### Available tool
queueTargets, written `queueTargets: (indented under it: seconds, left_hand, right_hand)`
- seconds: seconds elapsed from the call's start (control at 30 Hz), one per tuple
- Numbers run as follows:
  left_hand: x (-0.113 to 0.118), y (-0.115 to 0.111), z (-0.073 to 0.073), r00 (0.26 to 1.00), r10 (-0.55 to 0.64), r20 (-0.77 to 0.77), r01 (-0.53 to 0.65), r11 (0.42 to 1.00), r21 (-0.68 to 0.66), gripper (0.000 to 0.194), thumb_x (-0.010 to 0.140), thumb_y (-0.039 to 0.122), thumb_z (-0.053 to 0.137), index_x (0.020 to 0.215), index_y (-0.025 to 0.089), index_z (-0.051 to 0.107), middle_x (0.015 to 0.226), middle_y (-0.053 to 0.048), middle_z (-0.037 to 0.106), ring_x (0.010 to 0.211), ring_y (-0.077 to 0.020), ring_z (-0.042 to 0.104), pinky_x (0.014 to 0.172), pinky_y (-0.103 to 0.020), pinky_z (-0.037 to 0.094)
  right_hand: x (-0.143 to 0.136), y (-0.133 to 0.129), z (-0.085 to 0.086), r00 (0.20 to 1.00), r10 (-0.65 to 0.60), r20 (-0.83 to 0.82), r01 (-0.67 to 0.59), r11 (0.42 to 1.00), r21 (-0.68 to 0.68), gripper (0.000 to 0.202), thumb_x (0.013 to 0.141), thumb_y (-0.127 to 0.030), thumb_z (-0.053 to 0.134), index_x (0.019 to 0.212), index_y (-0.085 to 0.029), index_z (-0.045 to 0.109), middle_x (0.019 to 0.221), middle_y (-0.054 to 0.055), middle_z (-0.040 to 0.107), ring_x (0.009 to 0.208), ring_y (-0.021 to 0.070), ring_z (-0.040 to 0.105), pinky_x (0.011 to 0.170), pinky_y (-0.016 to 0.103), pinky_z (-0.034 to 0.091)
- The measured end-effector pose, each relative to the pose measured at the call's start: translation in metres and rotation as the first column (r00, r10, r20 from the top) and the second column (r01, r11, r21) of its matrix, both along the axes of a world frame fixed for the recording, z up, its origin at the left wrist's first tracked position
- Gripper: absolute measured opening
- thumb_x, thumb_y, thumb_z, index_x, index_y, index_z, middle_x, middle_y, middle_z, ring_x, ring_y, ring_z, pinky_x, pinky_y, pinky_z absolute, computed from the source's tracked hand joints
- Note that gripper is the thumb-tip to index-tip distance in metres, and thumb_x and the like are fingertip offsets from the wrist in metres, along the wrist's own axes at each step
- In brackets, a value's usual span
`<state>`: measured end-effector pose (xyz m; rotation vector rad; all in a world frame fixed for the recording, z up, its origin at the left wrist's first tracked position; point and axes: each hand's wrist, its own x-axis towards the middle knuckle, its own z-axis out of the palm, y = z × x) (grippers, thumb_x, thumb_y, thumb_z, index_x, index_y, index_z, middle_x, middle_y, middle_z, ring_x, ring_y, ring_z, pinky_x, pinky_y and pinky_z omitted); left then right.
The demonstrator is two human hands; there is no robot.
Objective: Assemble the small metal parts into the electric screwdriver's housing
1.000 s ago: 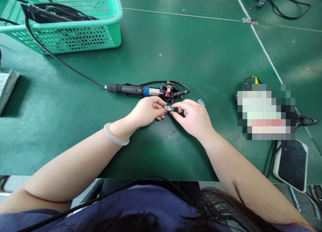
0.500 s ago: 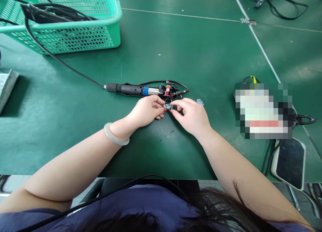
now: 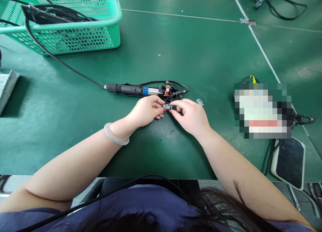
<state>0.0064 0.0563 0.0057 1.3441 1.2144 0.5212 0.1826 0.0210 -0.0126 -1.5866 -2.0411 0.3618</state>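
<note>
Small silvery rectangular part with dark edges [image 3: 167, 106] sits between both hands, just on the near side of the open end of a black cylindrical tool with a blue band [image 3: 136, 90]. Left hand [image 3: 147, 111] pinches its left end, thumb against fingers; right hand [image 3: 193, 116] has thumb and fingertips closed in at its right end. Fingers cover both ends; fine detail too small to read. Thin coloured wires [image 3: 169, 99] run close beyond the grip. Small clear piece [image 3: 200, 102] lies just right of right hand. Green perforated plastic basket [image 3: 72, 39], far left of grip, cut off by frame. Pixelated object [image 3: 263, 111] well right, unreadable.
</note>
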Motion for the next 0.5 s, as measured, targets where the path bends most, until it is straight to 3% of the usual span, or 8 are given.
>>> queueTargets:
  seconds: [0.5]
  left_hand:
    - [-0.0011, 0.0017, -0.0015, 1.000, -0.001, 0.012, 0.001, 1.000, -0.018, 0.015, 0.079, 0.018, 0.068, 0.090, 0.013, 0.060, 0.067, -0.003, 0.070, 0.057, -0.0104, 0.063, 0.060, -0.024, 0.053]
  right_hand:
    - [-0.0010, -0.0006, -0.0013, 1.000, 0.001, -0.004, -0.002, 1.000, -0.013, 0.018, 0.081, -0.025, 0.063, 0.098, -0.021, 0.069, 0.070, -0.002, 0.056, 0.056, 0.0105, 0.046, 0.055, 0.024, 0.036]
